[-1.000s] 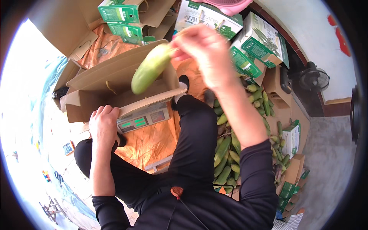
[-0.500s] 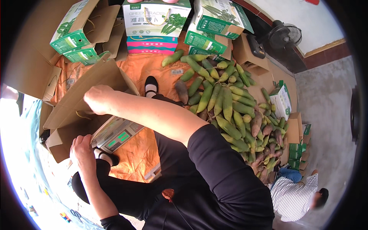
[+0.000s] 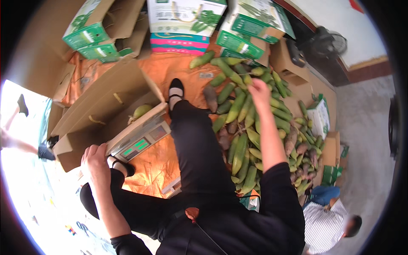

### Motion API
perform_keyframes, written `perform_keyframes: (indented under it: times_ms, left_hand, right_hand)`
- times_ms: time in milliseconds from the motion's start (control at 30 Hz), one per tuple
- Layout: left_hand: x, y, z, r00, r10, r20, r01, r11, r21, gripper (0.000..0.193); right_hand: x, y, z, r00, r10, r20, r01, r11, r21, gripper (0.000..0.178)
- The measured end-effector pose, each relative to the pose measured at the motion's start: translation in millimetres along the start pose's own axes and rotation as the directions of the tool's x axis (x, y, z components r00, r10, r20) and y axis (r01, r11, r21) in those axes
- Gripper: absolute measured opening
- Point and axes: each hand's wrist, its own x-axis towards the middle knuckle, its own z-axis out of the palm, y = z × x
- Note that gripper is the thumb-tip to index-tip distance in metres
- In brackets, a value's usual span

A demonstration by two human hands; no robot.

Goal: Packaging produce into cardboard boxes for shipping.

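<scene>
My left hand (image 3: 95, 163) has its fingers closed over the near edge of an open cardboard box (image 3: 72, 148). The box rests on a scale (image 3: 142, 142) with a lit green display. A pale green radish (image 3: 142, 111) lies inside at the box's right end. On the right, my right hand (image 3: 260, 95) is at the upper part of a large heap of green radishes (image 3: 238, 148). Its fingertips point down at a radish (image 3: 246, 79) and seem to touch it; slight blur hides whether they grip it.
Printed radish cartons (image 3: 187, 19) stand along the far side, with open cartons (image 3: 100, 32) at the far left. An orange sheet (image 3: 163, 68) covers the floor. A black fan (image 3: 325, 42) stands at the far right. A person in a striped top (image 3: 325, 225) is at the lower right.
My right hand has moved from over the box to the radish heap on the right. The radish inside the box now shows. My left hand stays at the box edge.
</scene>
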Motion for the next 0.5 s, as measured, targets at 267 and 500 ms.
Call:
perform_keyframes:
  times_ms: [267, 500]
  left_hand:
    - [-4.6, 4.2, -2.3, 1.000, -0.002, -0.004, 0.002, 0.999, 0.040, 0.021]
    - [-2.3, 1.5, -3.2, 1.000, -0.004, -0.015, 0.005, 0.999, 0.033, 0.019]
  right_hand:
    - [-19.5, 110.9, -48.0, 0.937, 0.328, -0.120, -0.342, 0.790, -0.509, 0.076]
    - [-14.7, 150.7, -47.3, 0.937, 0.343, -0.068, -0.304, 0.700, -0.646, 0.089]
